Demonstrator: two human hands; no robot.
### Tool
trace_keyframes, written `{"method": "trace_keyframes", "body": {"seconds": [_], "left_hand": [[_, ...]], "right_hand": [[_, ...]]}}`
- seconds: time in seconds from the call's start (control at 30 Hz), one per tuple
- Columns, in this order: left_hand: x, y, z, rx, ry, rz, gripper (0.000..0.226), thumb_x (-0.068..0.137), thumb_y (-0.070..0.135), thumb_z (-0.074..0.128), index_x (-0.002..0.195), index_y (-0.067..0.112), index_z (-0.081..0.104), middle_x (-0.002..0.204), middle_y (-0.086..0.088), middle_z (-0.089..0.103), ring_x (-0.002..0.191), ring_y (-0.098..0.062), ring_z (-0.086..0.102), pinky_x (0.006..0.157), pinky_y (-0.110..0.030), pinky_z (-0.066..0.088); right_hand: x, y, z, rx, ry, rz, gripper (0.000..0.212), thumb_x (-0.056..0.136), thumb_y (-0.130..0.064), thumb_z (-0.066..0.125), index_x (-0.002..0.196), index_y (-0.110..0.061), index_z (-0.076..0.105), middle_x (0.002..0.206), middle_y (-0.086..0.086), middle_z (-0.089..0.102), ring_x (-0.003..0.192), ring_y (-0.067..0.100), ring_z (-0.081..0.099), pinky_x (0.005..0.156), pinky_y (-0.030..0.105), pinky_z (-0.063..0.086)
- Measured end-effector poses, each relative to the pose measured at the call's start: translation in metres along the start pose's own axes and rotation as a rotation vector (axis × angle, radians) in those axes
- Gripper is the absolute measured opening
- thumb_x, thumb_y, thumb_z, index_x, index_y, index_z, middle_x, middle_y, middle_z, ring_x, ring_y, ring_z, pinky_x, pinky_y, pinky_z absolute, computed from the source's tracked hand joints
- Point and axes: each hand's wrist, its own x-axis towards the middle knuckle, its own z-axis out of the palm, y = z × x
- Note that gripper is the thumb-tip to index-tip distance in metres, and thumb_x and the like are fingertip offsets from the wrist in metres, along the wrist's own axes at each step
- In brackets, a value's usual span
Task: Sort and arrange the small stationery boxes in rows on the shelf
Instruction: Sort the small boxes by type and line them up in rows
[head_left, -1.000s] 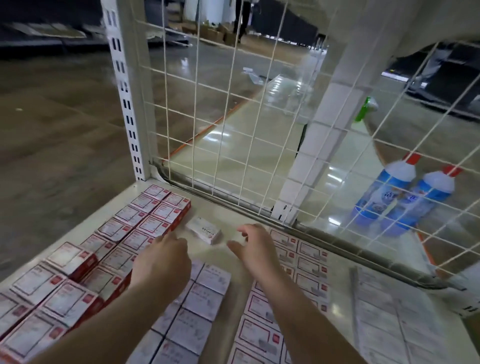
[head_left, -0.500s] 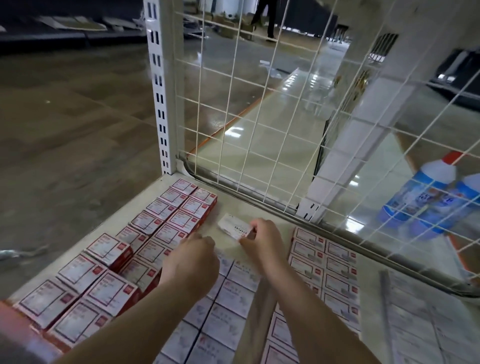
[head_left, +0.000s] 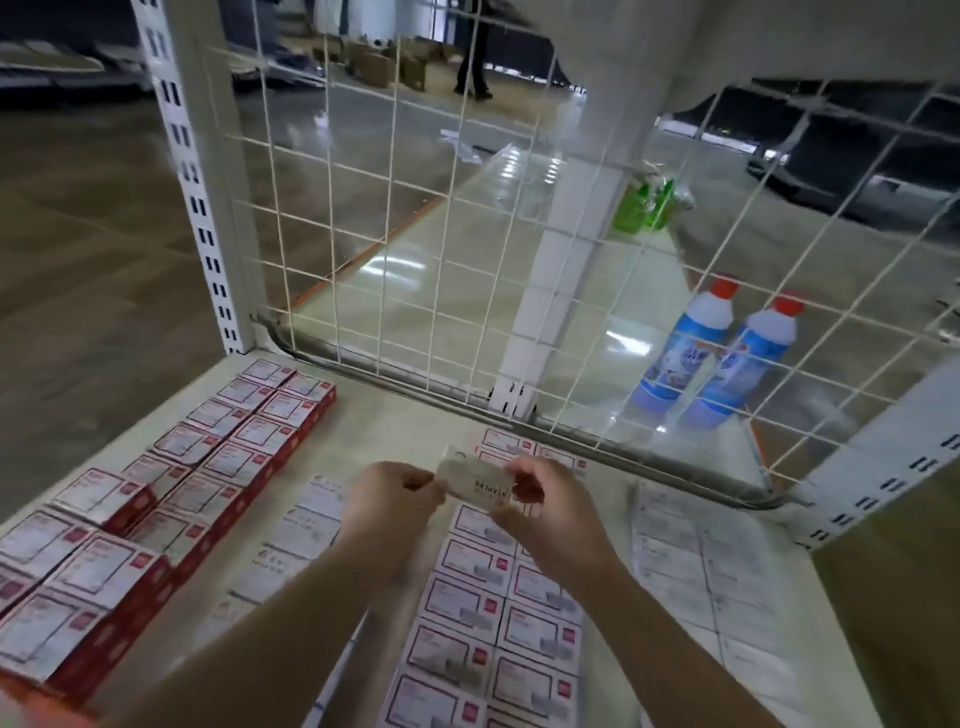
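We hold one small white box (head_left: 477, 487) between both hands above the shelf (head_left: 395, 431), clear of the rows beneath it. Our left hand (head_left: 390, 499) pinches the box's left end, thumb and fingertips pressed on it; our right hand (head_left: 540, 503) pinches the right end, fingers curled over the top edge. The box lies roughly level, and the side facing us carries dark lettering that reads upside down. On the shelf below, a double row of red-sided boxes (head_left: 228, 457) runs along the left edge toward the back corner. A row of flat white boxes (head_left: 306, 525) lies under our left forearm, and a double row of red-bordered boxes (head_left: 498, 618) lies under our right forearm. Pale flat boxes (head_left: 696, 561) lie further right. Behind the wire grid panel (head_left: 415, 218), two blue bottles (head_left: 722, 353) with red caps stand side by side.
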Motion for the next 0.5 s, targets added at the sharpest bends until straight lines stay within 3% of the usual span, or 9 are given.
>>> {"method": "trace_keyframes", "body": {"seconds": [0.07, 0.23, 0.37, 0.5], "left_hand": [[-0.004, 0.006, 0.010, 0.008, -0.030, 0.017, 0.018, 0.087, 0.017, 0.063, 0.069, 0.019, 0.065, 0.075, -0.007, 0.069, 0.064, -0.015, 0.056, 0.065, -0.026, 0.048], [-0.012, 0.024, 0.029, 0.243, -0.199, 0.147, 0.016, 0.088, 0.023, 0.061, 0.075, 0.019, 0.068, 0.059, 0.004, 0.057, 0.049, -0.005, 0.045, 0.041, -0.009, 0.032], [-0.016, 0.032, 0.049, 0.297, -0.259, 0.160, 0.012, 0.087, 0.027, 0.063, 0.079, 0.021, 0.070, 0.066, 0.003, 0.062, 0.052, -0.006, 0.047, 0.047, -0.014, 0.038], [-0.025, 0.037, 0.067, 0.277, -0.273, 0.163, 0.009, 0.089, 0.022, 0.060, 0.095, 0.020, 0.065, 0.076, 0.009, 0.058, 0.060, -0.001, 0.047, 0.039, -0.004, 0.032]], "right_hand": [[-0.008, 0.006, -0.012, -0.029, -0.030, 0.038, 0.047, 0.077, -0.040, 0.069, 0.117, -0.024, 0.051, 0.105, -0.014, 0.051, 0.093, -0.003, 0.048, 0.083, 0.015, 0.045], [-0.019, 0.019, -0.044, -0.019, -0.064, -0.010, 0.040, 0.088, -0.018, 0.059, 0.128, -0.022, 0.051, 0.107, -0.014, 0.053, 0.094, -0.005, 0.050, 0.084, 0.010, 0.044], [-0.026, 0.025, -0.060, 0.004, -0.066, -0.005, 0.025, 0.087, -0.009, 0.056, 0.109, -0.017, 0.065, 0.095, -0.002, 0.066, 0.083, 0.007, 0.059, 0.068, 0.007, 0.043], [-0.036, 0.035, -0.070, 0.032, 0.005, 0.052, 0.015, 0.084, -0.010, 0.058, 0.096, -0.019, 0.062, 0.084, -0.005, 0.062, 0.074, 0.008, 0.057, 0.059, 0.006, 0.042]]}}
